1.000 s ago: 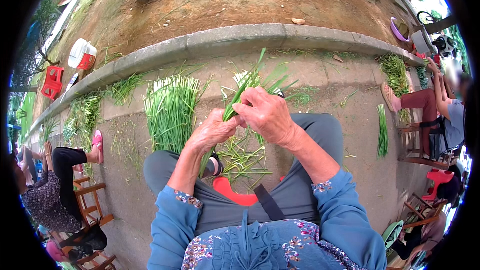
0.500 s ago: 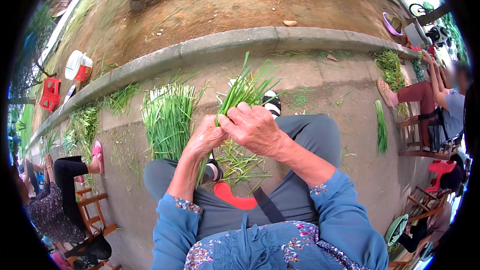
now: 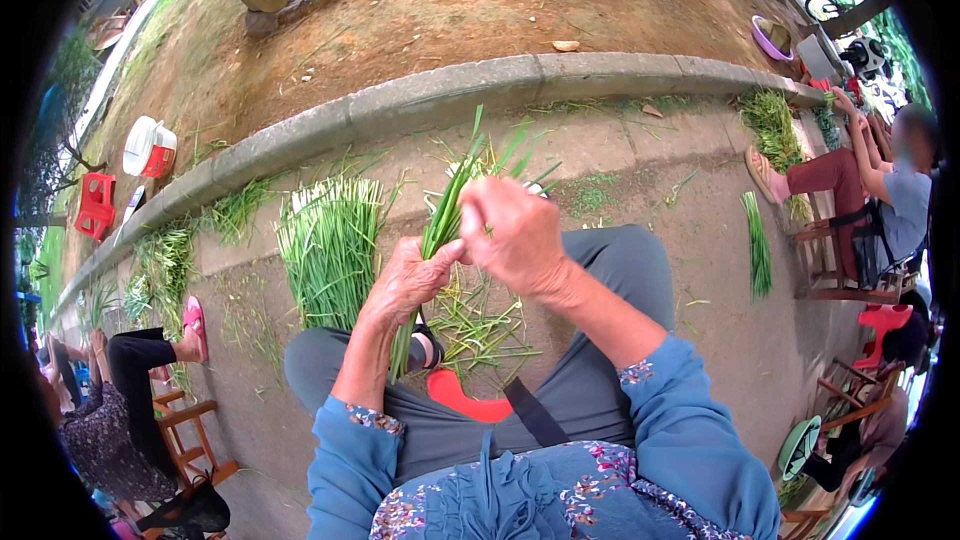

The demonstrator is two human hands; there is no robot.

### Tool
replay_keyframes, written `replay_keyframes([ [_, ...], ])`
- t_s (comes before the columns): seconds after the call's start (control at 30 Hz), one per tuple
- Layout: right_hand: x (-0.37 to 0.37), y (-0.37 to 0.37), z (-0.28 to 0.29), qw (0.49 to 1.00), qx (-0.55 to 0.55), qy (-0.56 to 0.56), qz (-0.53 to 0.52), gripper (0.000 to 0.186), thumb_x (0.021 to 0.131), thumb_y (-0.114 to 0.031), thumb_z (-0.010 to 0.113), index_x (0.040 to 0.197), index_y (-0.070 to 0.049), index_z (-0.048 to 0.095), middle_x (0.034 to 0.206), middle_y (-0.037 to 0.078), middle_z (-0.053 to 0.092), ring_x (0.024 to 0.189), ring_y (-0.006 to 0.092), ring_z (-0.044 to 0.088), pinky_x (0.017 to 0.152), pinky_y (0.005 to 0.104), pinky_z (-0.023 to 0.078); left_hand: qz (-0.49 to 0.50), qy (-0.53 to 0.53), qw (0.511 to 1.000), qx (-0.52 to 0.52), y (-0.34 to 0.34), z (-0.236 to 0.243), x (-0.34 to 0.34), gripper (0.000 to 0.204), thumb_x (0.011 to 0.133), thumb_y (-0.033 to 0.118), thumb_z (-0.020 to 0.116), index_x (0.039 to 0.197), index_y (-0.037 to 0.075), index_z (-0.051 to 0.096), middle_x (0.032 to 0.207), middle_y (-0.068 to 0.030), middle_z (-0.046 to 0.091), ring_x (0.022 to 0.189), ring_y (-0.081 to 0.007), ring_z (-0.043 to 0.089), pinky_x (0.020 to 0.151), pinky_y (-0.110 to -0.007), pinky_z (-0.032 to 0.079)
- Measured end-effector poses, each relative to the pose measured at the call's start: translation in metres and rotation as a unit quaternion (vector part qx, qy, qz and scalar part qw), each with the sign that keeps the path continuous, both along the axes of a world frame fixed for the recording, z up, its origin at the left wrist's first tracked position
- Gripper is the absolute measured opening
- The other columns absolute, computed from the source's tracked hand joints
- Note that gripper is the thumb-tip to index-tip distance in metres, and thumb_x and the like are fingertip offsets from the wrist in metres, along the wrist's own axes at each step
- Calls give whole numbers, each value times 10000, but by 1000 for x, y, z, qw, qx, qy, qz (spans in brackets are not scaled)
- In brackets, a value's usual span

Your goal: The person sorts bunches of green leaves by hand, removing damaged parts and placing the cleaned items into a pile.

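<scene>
My left hand [image 3: 410, 280] is closed round a slim bunch of chives [image 3: 452, 202], long green blades that run upward past the thumb and down below the wrist. Just right of it and slightly higher, my right hand [image 3: 520, 235] is smeared by motion, its fingers curled in. What those fingers hold, if anything, is hidden. Left of my hands lies a thick, neatly lined-up heap of chives [image 3: 330, 255], pale ends pointing away from me. Loose trimmings and yellowed blades [image 3: 485, 330] are scattered on the ground between my feet.
A stone kerb [image 3: 440, 90] crosses ahead, with bare soil behind. A white-and-red bucket [image 3: 150, 148] and a red stool [image 3: 96, 206] stand far left. Seated people work on both sides. Another chive bundle [image 3: 757, 245] lies to the right, near one person's greens [image 3: 770, 130].
My right hand has lifted off the bunch and shifted slightly right and up, apart from the blades it was gripping. The left hand keeps its hold, with the bunch now more upright.
</scene>
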State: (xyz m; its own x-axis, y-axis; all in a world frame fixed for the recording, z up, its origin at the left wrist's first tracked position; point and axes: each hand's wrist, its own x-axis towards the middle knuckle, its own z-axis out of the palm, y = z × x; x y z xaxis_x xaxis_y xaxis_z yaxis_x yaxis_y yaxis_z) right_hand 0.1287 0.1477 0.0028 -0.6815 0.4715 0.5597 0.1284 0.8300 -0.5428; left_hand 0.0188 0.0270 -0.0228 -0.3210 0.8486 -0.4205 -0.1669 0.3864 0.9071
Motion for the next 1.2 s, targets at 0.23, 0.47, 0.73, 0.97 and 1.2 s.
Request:
replay_keyframes([
  [0.23,9,46,15,983,-150,-94,-48,119,836,-175,569,917,-89,558,581,84,524,552,254,545,538,385,437,-48,-12,998,-28,-2,12,0,347,867,379,605,820,39,656,511,71,351,460,-43,283,435,-241,193],
  [0.47,16,57,-2,986,-130,-106,-3,149,819,-145,588,953,-117,648,496,47,452,449,167,452,467,337,374,-56,-24,998,-27,-2,10,0,354,858,382,616,822,33,656,515,74,356,454,-38,287,427,-232,194],
  [0.73,18,55,4,969,-175,-175,28,155,791,-198,624,918,-115,657,501,45,481,478,172,485,488,344,390,-54,-43,997,-29,-4,11,-2,360,858,389,616,819,32,656,503,79,346,445,-34,285,414,-231,194],
  [0.97,20,58,7,948,-243,-206,16,173,757,-263,644,862,-128,669,562,70,539,561,235,572,552,376,443,-55,-52,996,-40,-3,13,-1,389,863,411,604,825,27,653,491,82,334,432,-30,275,406,-230,184],
  [1.2,20,58,1,955,-247,-166,19,185,756,-257,652,865,-109,668,585,99,559,586,251,587,567,388,455,-61,-55,995,-50,-3,14,-2,509,890,502,515,881,14,658,468,79,309,410,-31,250,406,-234,160],
])
